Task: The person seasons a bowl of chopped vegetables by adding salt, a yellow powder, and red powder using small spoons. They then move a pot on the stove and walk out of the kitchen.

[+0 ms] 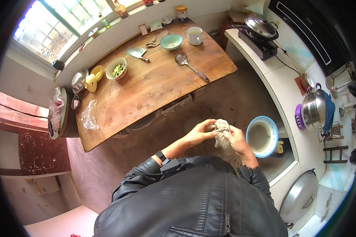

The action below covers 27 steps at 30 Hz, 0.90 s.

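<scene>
A bunched, greyish cloth (223,139) hangs between my two hands, in front of my black jacket. My left hand (200,132) pinches its upper left part between thumb and fingers. On the other side my right hand (238,141) grips the cloth, and the loose end droops below. Right beside my right hand is a blue-rimmed basin (262,136) with cloudy water in it. The cloth is apart from both the basin and the wooden table (146,87).
On the table are a ladle (192,67), a cleaver (137,53), a bowl of chopped greens (117,69), a green bowl (171,42), a white mug (194,36) and a plastic bag (89,115). A white counter at right carries a lidded wok (261,27) and a steamer pot (315,110).
</scene>
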Each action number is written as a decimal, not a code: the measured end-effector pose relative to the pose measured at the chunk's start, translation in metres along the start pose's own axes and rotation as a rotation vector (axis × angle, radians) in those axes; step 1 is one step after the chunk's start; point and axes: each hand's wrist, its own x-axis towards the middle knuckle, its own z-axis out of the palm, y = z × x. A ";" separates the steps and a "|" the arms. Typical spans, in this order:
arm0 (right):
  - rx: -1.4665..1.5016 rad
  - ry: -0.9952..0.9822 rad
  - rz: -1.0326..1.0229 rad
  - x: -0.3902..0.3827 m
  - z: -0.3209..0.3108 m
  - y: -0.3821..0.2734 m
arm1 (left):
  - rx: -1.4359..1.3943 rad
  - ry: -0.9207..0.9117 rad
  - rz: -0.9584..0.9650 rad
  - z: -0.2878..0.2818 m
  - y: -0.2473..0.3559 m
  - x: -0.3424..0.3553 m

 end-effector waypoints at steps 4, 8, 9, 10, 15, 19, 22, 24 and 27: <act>0.053 -0.025 -0.061 0.053 0.041 -0.006 | 0.147 0.043 -0.137 -0.058 0.017 -0.010; 0.122 0.084 -0.016 0.108 0.044 -0.010 | 0.273 0.210 -0.119 -0.104 0.011 -0.001; 0.153 0.117 0.007 0.125 0.042 -0.012 | 0.242 0.275 -0.168 -0.116 0.008 -0.002; 0.139 0.153 0.056 0.143 0.041 -0.014 | 0.220 0.336 -0.241 -0.130 0.007 -0.003; -0.136 0.099 -0.047 0.273 0.039 -0.010 | 0.158 0.505 -0.362 -0.212 0.014 -0.006; -0.854 0.249 -0.218 0.399 0.042 0.025 | 0.079 0.780 -0.354 -0.268 0.028 0.007; -1.273 0.108 -0.038 0.449 0.047 0.060 | 0.008 0.932 -0.369 -0.292 0.044 0.016; -1.413 0.003 -0.051 0.472 0.055 0.077 | -0.011 0.950 -0.374 -0.304 0.054 0.024; -1.218 -0.188 -0.188 0.511 0.068 0.084 | -0.082 1.076 -0.325 -0.314 0.061 0.041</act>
